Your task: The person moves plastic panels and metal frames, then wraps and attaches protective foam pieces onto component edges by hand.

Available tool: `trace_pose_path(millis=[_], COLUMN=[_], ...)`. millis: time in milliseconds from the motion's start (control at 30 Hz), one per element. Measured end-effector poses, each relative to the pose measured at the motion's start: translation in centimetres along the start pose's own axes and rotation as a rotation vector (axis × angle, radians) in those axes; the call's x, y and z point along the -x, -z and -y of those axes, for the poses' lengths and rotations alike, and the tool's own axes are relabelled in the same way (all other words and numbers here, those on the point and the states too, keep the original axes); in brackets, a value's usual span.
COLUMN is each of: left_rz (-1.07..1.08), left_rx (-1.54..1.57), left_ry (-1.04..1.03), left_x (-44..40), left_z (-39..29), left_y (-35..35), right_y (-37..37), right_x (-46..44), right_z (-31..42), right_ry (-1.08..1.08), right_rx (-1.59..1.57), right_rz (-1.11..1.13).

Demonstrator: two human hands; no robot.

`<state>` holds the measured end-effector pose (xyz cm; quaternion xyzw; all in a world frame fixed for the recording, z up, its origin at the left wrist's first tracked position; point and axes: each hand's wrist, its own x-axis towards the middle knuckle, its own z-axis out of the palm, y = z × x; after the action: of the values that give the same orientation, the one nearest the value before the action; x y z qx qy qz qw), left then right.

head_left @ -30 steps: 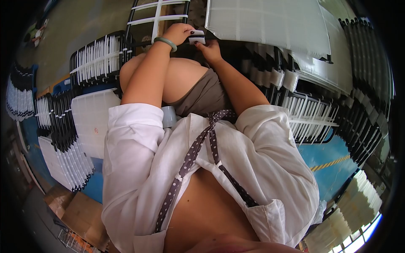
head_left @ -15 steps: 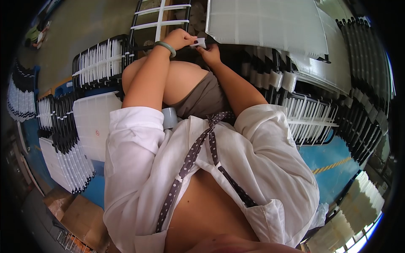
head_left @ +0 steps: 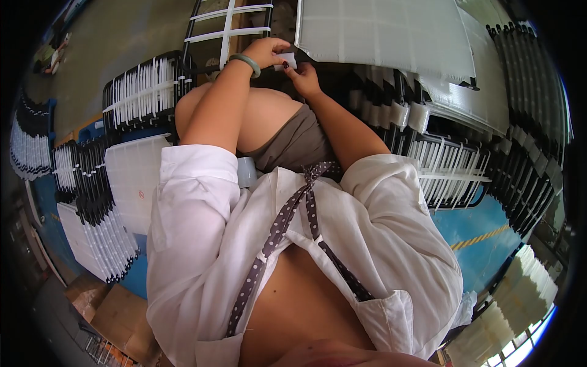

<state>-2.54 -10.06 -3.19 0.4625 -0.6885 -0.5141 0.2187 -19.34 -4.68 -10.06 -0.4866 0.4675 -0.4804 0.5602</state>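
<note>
1. Has raised the index finger of the left hand (head_left: 264,52) off the white piece (head_left: 286,59) since half a second ago, leaving the latter nearly in place.
2. Holds the left hand loosened, with index finger and thumb parted; cannot tell about any thumb contact.
3. Pinches the white piece in the right hand (head_left: 304,79), with thumb against its near edge.
4. Has the white piece between both hands, just right of the left thumb and just beyond the right thumb.
5. Wears a bracelet (head_left: 246,62) on the left wrist, and dark shorts (head_left: 290,140) below.
6. Has a black frame with white straps (head_left: 230,30) just beyond the left hand and a large pale panel (head_left: 385,33) beyond the right.
7. Has slatted frames (head_left: 143,88) to the left, more folded frames (head_left: 451,168) to the right, and a cardboard box (head_left: 125,318) farther out, lower left.
</note>
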Motion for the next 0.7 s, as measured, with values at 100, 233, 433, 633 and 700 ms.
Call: trace_pose_path(millis=[100,233,433,633,700], left_rz=[0.076,0.082,0.030,0.063,0.103], left_rx=[-0.032,-0.386,-0.447,-0.463,-0.438], left_ry=[-0.026,-0.064,-0.048,-0.028,-0.015], left_x=[0.9,1.6,1.0,0.9,0.6], left_z=[-1.0,-3.7,-3.7,-3.1,-2.6], left_y=[-0.3,0.1,-0.4,-0.5,-0.5], right_y=[0.6,-0.3,0.0,0.7,0.9], right_x=[-0.4,-0.1,0.3,0.3,0.6], right_z=[-0.7,0.0,2.5,1.2,1.1], right_ry=[0.073,0.051,-0.061,-0.074,-0.087], right_rx=[0.455,-0.002,-0.019,-0.138,-0.122], right_rz=[-0.049,-0.073,-0.015,0.106,0.134])
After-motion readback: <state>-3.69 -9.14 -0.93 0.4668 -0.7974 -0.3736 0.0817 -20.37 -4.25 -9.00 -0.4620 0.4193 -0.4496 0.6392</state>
